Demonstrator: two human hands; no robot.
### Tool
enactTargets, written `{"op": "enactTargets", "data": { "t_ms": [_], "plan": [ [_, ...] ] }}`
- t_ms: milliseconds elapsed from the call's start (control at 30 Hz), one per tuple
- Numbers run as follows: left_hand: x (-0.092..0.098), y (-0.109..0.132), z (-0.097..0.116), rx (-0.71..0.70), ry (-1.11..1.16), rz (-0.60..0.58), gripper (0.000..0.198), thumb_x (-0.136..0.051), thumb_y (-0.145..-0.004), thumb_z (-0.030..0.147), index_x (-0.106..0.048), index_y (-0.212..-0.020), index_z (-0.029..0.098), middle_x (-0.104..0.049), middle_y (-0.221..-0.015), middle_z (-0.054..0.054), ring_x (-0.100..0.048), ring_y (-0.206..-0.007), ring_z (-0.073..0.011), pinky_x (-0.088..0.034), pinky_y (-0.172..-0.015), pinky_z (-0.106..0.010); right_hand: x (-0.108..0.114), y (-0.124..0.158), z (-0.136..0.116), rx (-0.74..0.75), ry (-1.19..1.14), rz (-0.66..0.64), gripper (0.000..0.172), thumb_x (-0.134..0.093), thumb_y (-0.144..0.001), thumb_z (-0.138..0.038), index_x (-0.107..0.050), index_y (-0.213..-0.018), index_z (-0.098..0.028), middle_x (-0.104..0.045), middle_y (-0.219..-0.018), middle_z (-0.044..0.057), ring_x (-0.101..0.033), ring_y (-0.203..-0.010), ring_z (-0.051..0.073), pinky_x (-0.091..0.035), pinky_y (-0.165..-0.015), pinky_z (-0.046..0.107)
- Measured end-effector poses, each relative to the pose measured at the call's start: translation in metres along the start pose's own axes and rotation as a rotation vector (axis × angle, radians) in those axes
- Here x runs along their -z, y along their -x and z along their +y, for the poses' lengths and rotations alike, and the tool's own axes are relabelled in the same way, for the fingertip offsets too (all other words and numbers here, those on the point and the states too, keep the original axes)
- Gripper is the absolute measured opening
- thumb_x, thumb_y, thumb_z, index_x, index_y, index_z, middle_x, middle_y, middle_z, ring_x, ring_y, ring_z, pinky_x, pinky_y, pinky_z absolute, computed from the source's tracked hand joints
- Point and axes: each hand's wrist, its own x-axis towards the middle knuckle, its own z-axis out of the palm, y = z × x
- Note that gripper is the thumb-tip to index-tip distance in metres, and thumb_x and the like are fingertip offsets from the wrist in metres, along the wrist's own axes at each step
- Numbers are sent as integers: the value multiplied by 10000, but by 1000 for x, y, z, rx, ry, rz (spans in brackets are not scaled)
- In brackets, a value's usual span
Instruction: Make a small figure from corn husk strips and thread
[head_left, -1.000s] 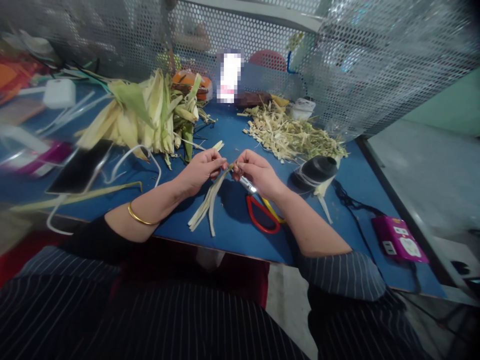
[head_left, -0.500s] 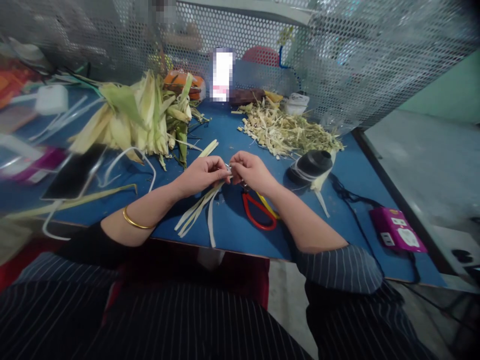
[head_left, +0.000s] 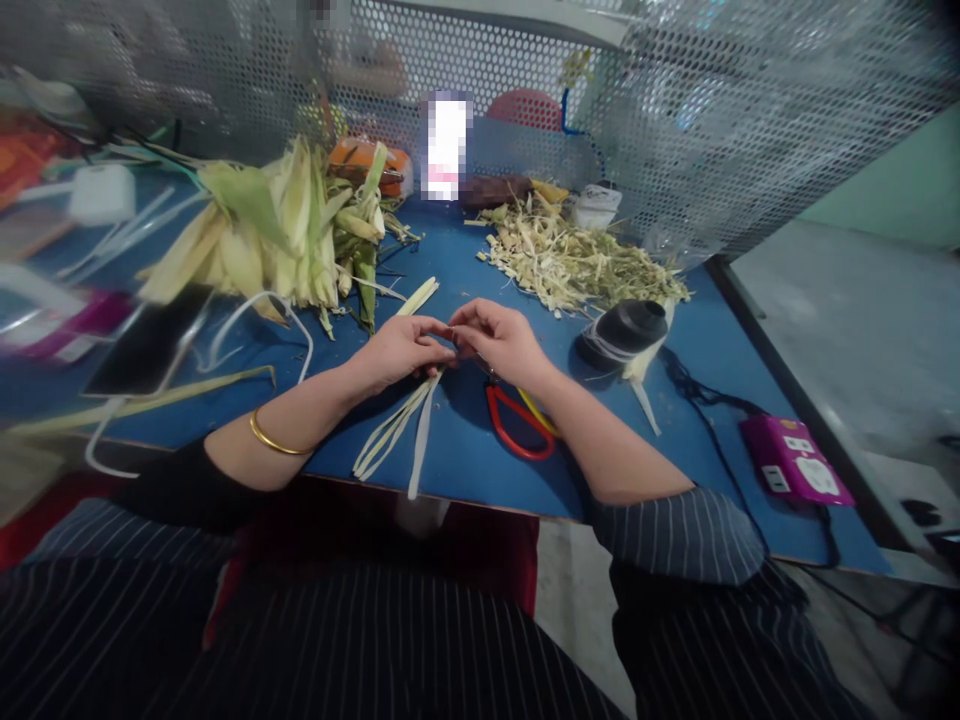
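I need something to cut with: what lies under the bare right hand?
Scissors with red and yellow handles lie on the blue tabletop, partly under the bare right hand. The red loop shows, the yellow only partly; the blades are mostly hidden.

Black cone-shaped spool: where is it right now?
Head view: the black cone-shaped spool sits on the blue tabletop, right of the right hand, just below the pale shredded plant pile.

Below the left grip [head_left: 401, 352], pale, narrow husk strips [head_left: 424, 433] look dry and matt; on the arm behind, a thin gold bangle [head_left: 271, 443] gleams like polished metal. Under the right grip [head_left: 501, 338], red-and-yellow looped scissor handles [head_left: 514, 448] look smooth, plastic. Beyond both, grey perforated sheeting [head_left: 675, 150] looks metallic; the blue table [head_left: 461, 440] looks matt.
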Motion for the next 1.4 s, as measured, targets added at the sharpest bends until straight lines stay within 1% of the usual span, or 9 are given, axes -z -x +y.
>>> {"op": "enactTargets", "data": {
  "t_ms": [300, 467, 533, 633, 733, 967, 1233, 1333, 1400],
  "plan": [
    [-2, 1, 1, -26, -44, 49, 117, -667, -748, 225, -671, -777, 112, -713, -734, -87, -552, -466, -72, -354, -416, -177, 0, -1, 0, 40, 10, 39, 116, -572, -819, -249, -628, -913, -209, -654, -743, -6, -610, -623, 126, -480, -620, 267],
    [-2, -1, 0, -10, 1, 95, 147, -679, -753, 239, -670, -828, 113, -724, -777, -110, -578, -484, -80, -334, -397, -165, 5, -5, 6, -7, -23, 243, 196, -613, -793, -261, -641, -979, -206, -681, -936, 27, -607, -601, 100, -483, -610, 258],
    [-1, -2, -1, -20, 31, 136, 141, -680, -754, 232, -670, -830, 114, -726, -794, -119, -580, -487, -78, -336, -395, -164, 7, -5, 6, -74, 15, 292, 162, -626, -789, -288, -667, -911, -189, -677, -853, 26, -586, -562, 95, -462, -559, 246],
    [0, -3, -2, -50, 52, 175, 131, -683, -754, 227, -675, -823, 116, -726, -796, -119, -576, -484, -72, -343, -394, -163, 7, -3, 2, -244, -56, 184, 174, -637, -787, -334, -687, -819, -170, -597, -572, -6, -500, -459, 85, -380, -445, 216],
    [-1, -2, -3, -72, 52, 175, 122, -686, -751, 215, -683, -816, 112, -721, -771, -114, -576, -480, -74, -351, -392, -166, 0, 0, -5, -370, -188, 99, 190, -673, -752, -346, -684, -819, -168, -562, -504, -24, -442, -412, 66, -299, -376, 188],
    [-4, -3, -4, -51, 120, 157, 141, -692, -765, 229, -685, -834, 107, -717, -793, -101, -609, -498, -84, -386, -390, -159, -9, 1, -6, -343, -227, 174, 140, -650, -750, -278, -579, -684, -176, -527, -471, -49, -384, -358, 46, -245, -343, 176],
    [5, -8, -4, 105, 482, 229, 132, -711, -768, 201, -674, -860, 113, -724, -906, -100, -681, -627, -112, -509, -506, -179, -6, -2, -1, -235, -302, 181, 185, -635, -791, -308, -525, -698, -192, -620, -648, -8, -578, -555, 85, -429, -497, 197],
    [5, -9, -6, 115, 491, 247, 104, -708, -765, 182, -669, -826, 109, -701, -770, -64, -649, -569, -95, -510, -504, -187, -4, -3, 3, -195, -393, 107, 233, -631, -795, -381, -494, -756, -196, -682, -883, 23, -654, -664, 96, -479, -572, 208],
    [4, -10, -7, 101, 419, 259, 101, -714, -752, 186, -661, -792, 110, -653, -652, -28, -607, -515, -87, -495, -475, -191, -2, -4, 4, -214, -409, 71, 260, -615, -804, -413, -465, -784, -201, -688, -903, 20, -666, -649, 97, -482, -564, 208]
  ]
}}
